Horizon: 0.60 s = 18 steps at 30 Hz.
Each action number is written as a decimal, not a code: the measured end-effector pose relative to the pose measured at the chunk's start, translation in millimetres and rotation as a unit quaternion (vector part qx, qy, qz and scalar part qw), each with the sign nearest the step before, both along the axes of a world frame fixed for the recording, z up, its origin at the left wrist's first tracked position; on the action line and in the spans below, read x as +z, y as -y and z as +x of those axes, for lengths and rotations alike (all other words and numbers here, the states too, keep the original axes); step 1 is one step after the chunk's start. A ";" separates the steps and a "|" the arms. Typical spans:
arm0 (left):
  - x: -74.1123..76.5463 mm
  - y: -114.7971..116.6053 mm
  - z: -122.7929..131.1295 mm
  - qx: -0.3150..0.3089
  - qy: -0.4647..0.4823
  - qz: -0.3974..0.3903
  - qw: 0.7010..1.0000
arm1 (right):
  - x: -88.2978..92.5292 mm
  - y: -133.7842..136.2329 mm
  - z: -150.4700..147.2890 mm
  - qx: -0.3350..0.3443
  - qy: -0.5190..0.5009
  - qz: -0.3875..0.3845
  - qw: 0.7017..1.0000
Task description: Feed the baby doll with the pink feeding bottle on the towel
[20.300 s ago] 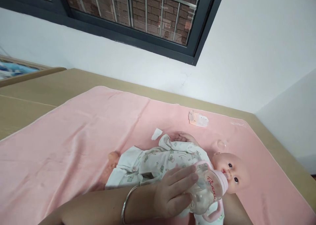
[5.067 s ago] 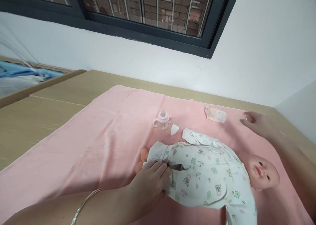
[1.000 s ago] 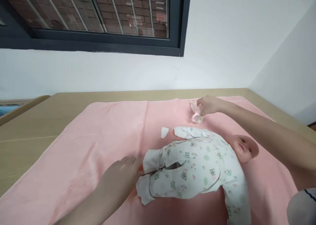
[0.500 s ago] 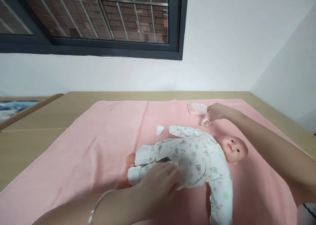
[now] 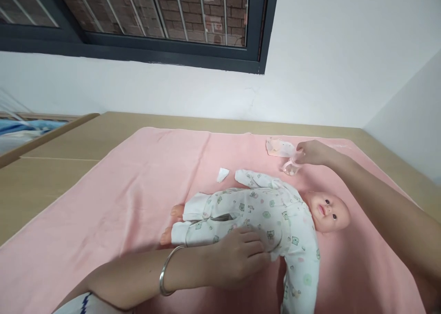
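A baby doll [image 5: 329, 210] lies on its back in a white printed sleepsuit [image 5: 268, 213], head to the right and bare feet to the left. My left hand [image 5: 241, 256] rests against the near side of its belly, fingers curled together. Whatever may be under those fingertips is hidden; a bit of white shows beside them. Beyond the doll's shoulder, my right hand [image 5: 315, 152] pinches the edge of a small clear, pinkish container [image 5: 291, 167], which looks tilted. Beside it lies a translucent packet [image 5: 279, 147]. A small folded white piece [image 5: 223, 174] sits near the doll's sleeve.
Under everything is a pink blanket [image 5: 158, 176], spread over a wooden surface [image 5: 79, 153]. A white wall [image 5: 310, 66] and a dark-framed window [image 5: 206, 59] stand behind. Blue and white cloth [image 5: 27, 130] shows past the raised wooden edge at left.
My left hand has shifted slightly right along the doll's belly and is less blurred. My right hand stays at the small container. The whole view has tilted a little.
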State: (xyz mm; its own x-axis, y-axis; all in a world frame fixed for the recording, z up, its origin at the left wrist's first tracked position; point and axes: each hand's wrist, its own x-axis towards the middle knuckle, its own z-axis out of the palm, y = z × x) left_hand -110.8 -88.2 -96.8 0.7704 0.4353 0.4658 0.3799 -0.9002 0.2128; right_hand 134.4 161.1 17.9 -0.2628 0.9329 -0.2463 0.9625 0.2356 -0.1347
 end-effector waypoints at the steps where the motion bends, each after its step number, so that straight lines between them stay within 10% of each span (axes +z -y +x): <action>1: 1.3 -1.3 -0.5 -0.005 0.001 -0.003 1.000 | 0.7 -1.1 6.5 -0.008 -0.018 0.026 0.999; 8: 12.3 -6.5 -3.3 -0.032 0.001 -0.036 0.999 | -6.8 -7.0 60.3 -0.145 -0.084 0.206 0.964; 13: 12.3 -6.7 -6.3 -0.031 0.047 -0.037 0.998 | -66.9 -10.7 88.6 -0.100 -0.035 0.000 0.994; 18: 16.3 -4.6 -13.9 0.059 0.171 -0.076 0.981 | -108.5 -2.7 112.9 -0.057 -0.059 -0.020 0.996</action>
State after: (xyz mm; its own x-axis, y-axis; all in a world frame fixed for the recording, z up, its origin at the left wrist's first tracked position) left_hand -124.7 -83.6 -80.4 0.5208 0.5970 0.6103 0.3632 -0.8019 0.4744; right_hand 247.3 163.7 -90.5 -0.1859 0.9481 -0.2580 0.9593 0.1184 -0.2564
